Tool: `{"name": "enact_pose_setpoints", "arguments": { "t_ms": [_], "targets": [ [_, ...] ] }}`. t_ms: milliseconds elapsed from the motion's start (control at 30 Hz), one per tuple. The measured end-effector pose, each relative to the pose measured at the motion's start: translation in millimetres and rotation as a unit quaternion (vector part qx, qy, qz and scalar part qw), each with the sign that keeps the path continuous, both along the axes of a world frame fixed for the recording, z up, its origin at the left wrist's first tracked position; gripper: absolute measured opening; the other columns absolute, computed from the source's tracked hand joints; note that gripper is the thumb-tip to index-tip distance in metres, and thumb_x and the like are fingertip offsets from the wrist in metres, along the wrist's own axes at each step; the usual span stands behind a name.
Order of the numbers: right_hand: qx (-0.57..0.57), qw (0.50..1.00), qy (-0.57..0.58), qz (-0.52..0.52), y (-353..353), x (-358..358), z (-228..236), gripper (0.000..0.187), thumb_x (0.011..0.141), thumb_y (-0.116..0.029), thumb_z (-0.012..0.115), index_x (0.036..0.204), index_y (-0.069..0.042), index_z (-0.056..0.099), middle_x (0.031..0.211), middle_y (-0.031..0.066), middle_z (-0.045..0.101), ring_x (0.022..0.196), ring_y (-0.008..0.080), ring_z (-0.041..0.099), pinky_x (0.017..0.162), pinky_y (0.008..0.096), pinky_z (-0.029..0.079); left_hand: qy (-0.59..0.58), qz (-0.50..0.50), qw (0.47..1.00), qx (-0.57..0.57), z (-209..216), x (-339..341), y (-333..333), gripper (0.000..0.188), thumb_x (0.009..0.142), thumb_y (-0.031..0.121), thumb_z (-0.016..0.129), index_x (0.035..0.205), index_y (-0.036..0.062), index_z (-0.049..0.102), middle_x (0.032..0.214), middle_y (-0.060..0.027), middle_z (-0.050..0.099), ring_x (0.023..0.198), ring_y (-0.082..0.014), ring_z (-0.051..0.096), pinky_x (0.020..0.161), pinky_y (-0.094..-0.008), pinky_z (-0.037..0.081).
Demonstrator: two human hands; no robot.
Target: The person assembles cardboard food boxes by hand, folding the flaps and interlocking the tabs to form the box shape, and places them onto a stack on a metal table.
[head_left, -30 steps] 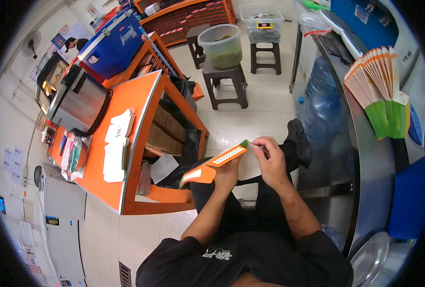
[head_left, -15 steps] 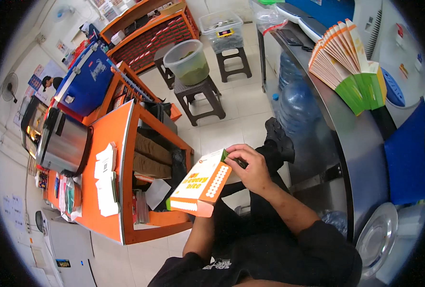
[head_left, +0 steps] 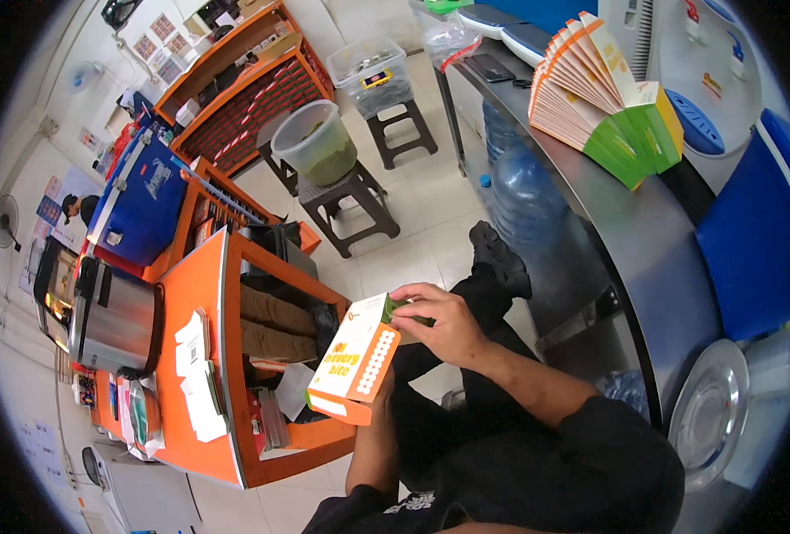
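In the middle, a small cardboard box [head_left: 352,349] in white, orange and green hangs tilted over my lap. My left hand [head_left: 384,393] holds it from behind and below; the box hides most of those fingers. At the box's upper end, my right hand [head_left: 453,327] pinches the green end flap [head_left: 398,309], fingers bent and pressed together. Toward my body, an orange-edged flap [head_left: 341,408] sticks out from the lower end. On the metal counter at the right lies a fanned stack of flat folded cartons [head_left: 604,111], orange, white and green.
An orange table [head_left: 194,294] with a steel cooker [head_left: 119,316] and paper sheets [head_left: 197,374] stands left. Ahead, dark stools [head_left: 352,206] carry a clear tub [head_left: 316,147] and a lidded bin [head_left: 372,80]. Right, the metal counter [head_left: 582,191] has water bottles [head_left: 524,191] beneath and a round tray [head_left: 711,414].
The view has shifted, so the surroundings sit further left and the cartons higher. The box is slightly lower and more upright; my right fingers stay at its green end flap.
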State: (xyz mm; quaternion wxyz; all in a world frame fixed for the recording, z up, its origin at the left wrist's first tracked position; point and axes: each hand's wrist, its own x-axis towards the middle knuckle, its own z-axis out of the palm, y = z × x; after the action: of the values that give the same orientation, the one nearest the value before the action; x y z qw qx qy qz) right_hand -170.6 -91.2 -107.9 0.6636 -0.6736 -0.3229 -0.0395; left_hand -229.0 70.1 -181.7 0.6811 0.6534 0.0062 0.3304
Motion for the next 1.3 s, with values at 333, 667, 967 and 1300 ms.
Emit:
{"name": "enact_pose_setpoints", "arguments": {
  "t_ms": [333, 667, 967, 1300],
  "targets": [
    [0.009, 0.996, 0.036, 0.085, -2, 2, -14, 0.022, 0.086, -0.01, 0.064, 0.106, -0.001, 0.068, 0.119, 0.0137, 0.061, 0.107, 0.0255, 0.061, 0.093, 0.0338, 0.047, 0.019, -0.036, 0.989, -0.141, -10, 1, 10, 0.051, 0.086, 0.034, 0.068, 0.121, -0.0005, 0.052, 0.114, -0.0114, 0.061, 0.102, -0.0217, 0.061, 0.083, -0.0324, 0.052],
    [-0.07, 0.996, -0.005, 0.06, -13, 0, -14, 0.046, 0.077, -0.026, 0.076, 0.11, -0.001, 0.054, 0.13, 0.0195, 0.048, 0.12, 0.0343, 0.049, 0.099, 0.0397, 0.041, 0.137, 0.019, 0.983, 0.119, 7, -6, -22, 0.022, 0.083, -0.001, 0.06, 0.105, -0.0023, 0.063, 0.107, -0.0115, 0.064, 0.099, -0.0206, 0.062, 0.085, -0.0323, 0.049],
    [-0.123, 0.987, -0.098, -0.029, 11, -2, -43, 0.029, 0.078, -0.016, 0.071, 0.098, -0.004, 0.055, 0.105, 0.0146, 0.062, 0.098, 0.0339, 0.061, 0.084, 0.0409, 0.051, 0.181, -0.021, 0.889, 0.42, -14, -11, -46, 0.03, 0.078, 0.007, 0.064, 0.107, 0.0007, 0.062, 0.097, -0.0205, 0.066, 0.086, -0.0356, 0.065, 0.074, -0.0391, 0.052],
    [-0.089, 0.974, -0.182, -0.105, 0, 6, -37, 0.016, 0.083, 0.003, 0.061, 0.098, 0.0, 0.057, 0.102, 0.0162, 0.065, 0.087, 0.0313, 0.066, 0.076, 0.0358, 0.054, 0.151, -0.14, 0.97, -0.13, 52, 1, -23, 0.03, 0.094, 0.02, 0.058, 0.117, 0.003, 0.048, 0.109, -0.0077, 0.06, 0.105, -0.0158, 0.058, 0.088, -0.0292, 0.046]
  ]
}}
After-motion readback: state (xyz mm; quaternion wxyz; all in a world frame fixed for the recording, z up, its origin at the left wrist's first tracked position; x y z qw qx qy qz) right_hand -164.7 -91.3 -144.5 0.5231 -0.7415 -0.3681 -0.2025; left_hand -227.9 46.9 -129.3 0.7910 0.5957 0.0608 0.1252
